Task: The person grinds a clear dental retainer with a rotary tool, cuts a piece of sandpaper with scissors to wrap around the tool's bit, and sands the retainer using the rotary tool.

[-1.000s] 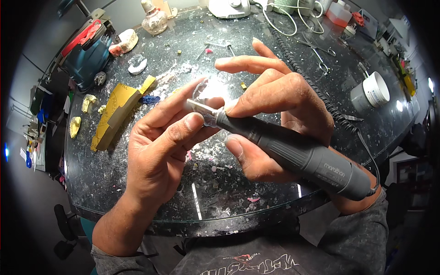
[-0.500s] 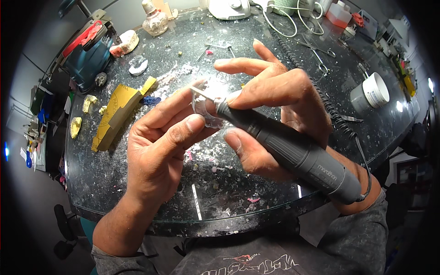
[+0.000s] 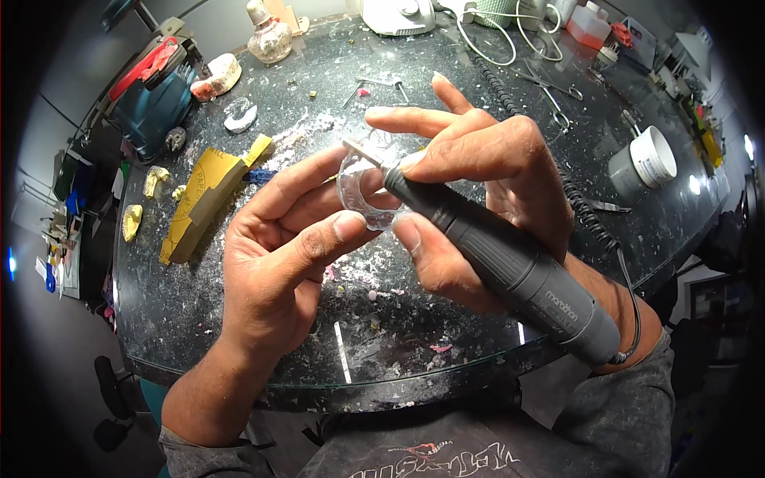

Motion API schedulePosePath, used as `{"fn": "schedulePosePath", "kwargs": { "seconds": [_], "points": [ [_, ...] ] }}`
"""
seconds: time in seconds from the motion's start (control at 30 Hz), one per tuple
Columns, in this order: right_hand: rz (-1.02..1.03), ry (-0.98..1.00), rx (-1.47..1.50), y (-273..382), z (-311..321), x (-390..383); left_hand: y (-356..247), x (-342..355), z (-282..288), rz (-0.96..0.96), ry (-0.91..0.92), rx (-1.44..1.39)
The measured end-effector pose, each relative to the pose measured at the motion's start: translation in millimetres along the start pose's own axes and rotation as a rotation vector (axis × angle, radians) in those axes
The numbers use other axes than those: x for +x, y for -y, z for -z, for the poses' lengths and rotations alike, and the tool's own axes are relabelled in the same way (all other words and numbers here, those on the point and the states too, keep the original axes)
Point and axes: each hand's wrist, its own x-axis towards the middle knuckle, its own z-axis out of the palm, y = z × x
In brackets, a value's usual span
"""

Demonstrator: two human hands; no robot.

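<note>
My left hand (image 3: 275, 263) grips a clear arch-shaped plastic tray (image 3: 353, 195) between thumb and fingers, just left of centre. My right hand (image 3: 502, 167) is closed round a black rotary handpiece (image 3: 494, 259), its index finger and thumb near the nose, middle fingers raised. The handpiece's slim metal bit (image 3: 357, 149) points up-left across the tray's upper part; whether it touches is hard to tell. A coiled black cord (image 3: 582, 199) runs from the back bench toward the handpiece's rear.
On the dark, powder-strewn bench (image 3: 414, 342) lie yellow folded sandpaper (image 3: 203, 191), several yellow lumps (image 3: 132, 223), a white arch-shaped piece (image 3: 239, 118), scissors (image 3: 558, 107) and a white tub (image 3: 653, 155). A glass bottle (image 3: 269, 40), dental cast (image 3: 215, 76) and teal machine (image 3: 147, 107) stand behind.
The handpiece has tilted, its tip moving upward and its rear end dropping slightly left. The tray has turned and shows more of its arch between my hands.
</note>
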Motion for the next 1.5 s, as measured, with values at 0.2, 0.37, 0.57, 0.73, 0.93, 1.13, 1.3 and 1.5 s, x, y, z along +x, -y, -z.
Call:
{"fn": "schedulePosePath", "kwargs": {
  "seconds": [0.2,0.37,0.57,0.73,0.93,1.13,1.3,1.5],
  "points": [
    [0.028,-0.067,-0.006,-4.9,-1.5,-1.3,-1.0,1.0,-2.3,-0.013,0.029,-0.013],
    [0.063,-0.078,0.108,-6.3,-5.4,-1.8,0.9,0.7,0.0,-0.013,0.006,-0.008],
    [0.077,-0.065,0.115,-7.0,-3.2,-0.1,1.1,0.0,0.9,-0.022,0.002,-0.012],
    [0.052,-0.09,0.117,-4.2,-3.6,0.2,-0.1,-0.4,-0.7,-0.019,0.012,-0.013],
    [0.019,-0.135,0.13,-3.3,-4.7,0.1,-0.3,0.1,-1.8,-0.022,0.026,0.0],
    [0.072,-0.126,0.147,-6.6,-5.9,1.5,-0.3,0.5,-2.6,-0.028,0.01,0.017],
    [0.033,-0.133,0.144,-4.8,-4.9,0.3,0.4,0.3,-2.6,-0.035,0.015,0.005],
    [0.098,0.062,0.102,-8.6,3.9,0.4,0.4,-0.2,-3.2,-0.046,0.003,0.007]
  ]
}}
